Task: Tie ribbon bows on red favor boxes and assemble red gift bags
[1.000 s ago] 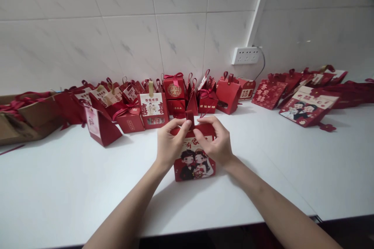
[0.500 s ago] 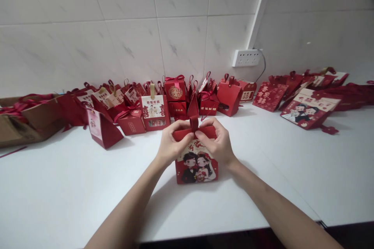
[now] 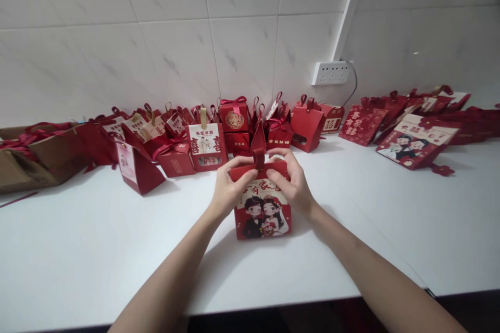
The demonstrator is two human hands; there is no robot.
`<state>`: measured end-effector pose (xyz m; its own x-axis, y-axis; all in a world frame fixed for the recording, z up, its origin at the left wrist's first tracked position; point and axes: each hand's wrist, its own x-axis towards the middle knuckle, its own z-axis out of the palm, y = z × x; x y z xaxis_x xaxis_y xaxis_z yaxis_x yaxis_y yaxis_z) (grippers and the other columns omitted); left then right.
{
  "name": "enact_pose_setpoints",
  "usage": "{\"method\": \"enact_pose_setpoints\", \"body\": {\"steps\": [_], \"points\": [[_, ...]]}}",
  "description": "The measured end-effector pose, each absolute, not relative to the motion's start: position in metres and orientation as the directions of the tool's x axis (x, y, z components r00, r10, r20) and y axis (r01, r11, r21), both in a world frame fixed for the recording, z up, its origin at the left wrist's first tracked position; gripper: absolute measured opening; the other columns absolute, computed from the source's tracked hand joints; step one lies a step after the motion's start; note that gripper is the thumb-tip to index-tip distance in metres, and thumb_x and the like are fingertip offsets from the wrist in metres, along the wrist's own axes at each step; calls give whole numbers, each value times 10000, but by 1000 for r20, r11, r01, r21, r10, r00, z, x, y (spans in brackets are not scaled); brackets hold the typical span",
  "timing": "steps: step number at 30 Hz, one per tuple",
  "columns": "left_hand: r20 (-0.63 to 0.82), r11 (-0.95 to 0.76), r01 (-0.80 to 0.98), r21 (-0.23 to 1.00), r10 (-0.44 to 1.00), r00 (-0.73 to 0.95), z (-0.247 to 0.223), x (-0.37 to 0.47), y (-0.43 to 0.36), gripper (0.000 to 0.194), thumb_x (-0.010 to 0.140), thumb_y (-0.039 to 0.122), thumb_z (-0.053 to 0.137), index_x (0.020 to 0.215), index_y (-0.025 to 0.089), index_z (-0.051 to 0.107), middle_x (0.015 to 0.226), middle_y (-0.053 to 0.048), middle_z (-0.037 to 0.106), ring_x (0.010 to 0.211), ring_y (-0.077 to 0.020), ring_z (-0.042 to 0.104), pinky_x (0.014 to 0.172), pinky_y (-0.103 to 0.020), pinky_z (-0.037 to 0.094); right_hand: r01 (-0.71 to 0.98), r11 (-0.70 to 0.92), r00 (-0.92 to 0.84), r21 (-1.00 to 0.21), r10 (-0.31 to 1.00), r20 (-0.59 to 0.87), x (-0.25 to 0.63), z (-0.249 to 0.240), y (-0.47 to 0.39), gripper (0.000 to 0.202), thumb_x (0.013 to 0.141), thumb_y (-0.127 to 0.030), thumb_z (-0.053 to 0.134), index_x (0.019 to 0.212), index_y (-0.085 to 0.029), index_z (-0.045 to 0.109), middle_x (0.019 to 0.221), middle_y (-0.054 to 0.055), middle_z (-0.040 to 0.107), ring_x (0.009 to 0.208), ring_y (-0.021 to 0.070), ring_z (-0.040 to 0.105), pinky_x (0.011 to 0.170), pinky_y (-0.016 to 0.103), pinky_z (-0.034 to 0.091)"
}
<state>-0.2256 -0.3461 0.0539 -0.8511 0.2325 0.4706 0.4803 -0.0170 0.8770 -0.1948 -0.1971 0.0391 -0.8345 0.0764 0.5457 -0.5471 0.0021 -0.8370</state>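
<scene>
A red paper gift box (image 3: 263,216) stands upright on the white table in front of me, a cartoon bride and groom printed on its face. Its top edge is folded over, and a red strap loop (image 3: 258,158) sticks up from the middle. My left hand (image 3: 232,183) pinches the left part of the top fold, thumb in front and fingers behind. On the other side, my right hand (image 3: 289,179) grips the right part the same way. The fingertips behind the box are partly hidden.
Along the tiled wall stand several finished red gift boxes (image 3: 207,145). A brown carton (image 3: 50,166) with red ribbons is at the left. More boxes, including a tilted couple-print box (image 3: 414,140), sit at the right. A white power strip (image 3: 332,73) hangs on the wall.
My right thumb has shifted a little to the right, away from the strap, along the top fold. The box stays in place between both hands; the view has tilted slightly.
</scene>
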Motion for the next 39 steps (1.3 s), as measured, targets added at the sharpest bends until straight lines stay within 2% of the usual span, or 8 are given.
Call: {"method": "enact_pose_setpoints", "body": {"steps": [3, 6, 11, 14, 17, 22, 29, 39], "points": [[437, -5, 441, 897, 147, -887, 50, -233, -345, 231, 682, 348, 687, 835, 176, 670, 756, -17, 685, 668, -158, 616, 655, -272, 489, -490, -148, -865, -859, -38, 500, -201, 32, -190, 539, 741, -250, 598, 1223, -265, 358, 1097, 47, 636, 966, 213, 632, 815, 388, 515], [350, -59, 346, 936, 64, -935, 43, -243, -346, 292, 679, 401, 681, 847, 164, 650, 786, -23, 683, 715, -159, 619, 678, -262, 484, -333, -181, -930, -925, -100, 354, -210, 25, -187, 520, 687, -233, 649, 1155, -242, 424, 1055, 44, 673, 927, 220, 652, 816, 408, 518], [84, -162, 62, 985, 132, -988, 30, -258, -345, 398, 686, 503, 603, 864, 148, 622, 814, -57, 683, 734, -195, 640, 665, -296, 508, -71, -350, -994, -934, 106, 36, -228, 16, -185, 372, 597, -201, 749, 931, -190, 585, 849, 35, 719, 722, 191, 667, 685, 334, 538], [2, -237, -59, 970, 247, -969, 29, -257, -345, 446, 720, 529, 536, 930, 145, 618, 851, -74, 668, 701, -185, 636, 627, -297, 512, -29, -471, -986, -882, 159, -52, -238, 11, -178, 221, 677, -270, 689, 868, -188, 612, 766, 42, 716, 663, 194, 663, 628, 341, 548], [95, -260, 19, 965, 281, -955, 30, -251, -342, 444, 741, 505, 554, 1040, 178, 573, 1096, -86, 608, 779, -163, 629, 627, -271, 501, -59, -542, -986, -839, 160, -34, -246, 5, -169, 107, 730, -313, 620, 740, -209, 598, 686, 31, 690, 635, 193, 645, 580, 339, 552], [343, -53, 343, 938, 303, -889, 29, -235, -333, 507, 751, 402, 647, 1184, 227, 448, 1330, -110, 466, 907, -164, 611, 683, -274, 499, -107, -573, -991, -812, 132, 37, -251, 1, -164, 145, 722, -303, 605, 623, -224, 535, 583, 12, 627, 608, 197, 624, 577, 346, 557], [410, -57, 413, 909, 306, -859, 24, -222, -325, 553, 779, 402, 642, 1212, 229, 343, 1205, -109, 517, 934, -174, 593, 733, -283, 506, -91, -570, -993, -817, -7, 115, -232, 18, -182, 203, 774, -387, 558, 821, -203, 630, 880, 64, 708, 856, 251, 667, 760, 435, 557], [600, -121, 588, 800, 193, -776, 21, -219, -326, 825, 712, 571, 659, 1374, 240, 295, 1345, -145, 451, 1242, -287, 457, 1046, -416, 394, 69, -624, -994, -779, -106, -4, -221, 29, -194, 266, 829, -390, 510, 744, -186, 658, 668, 33, 705, 619, 195, 657, 586, 306, 547]]}}
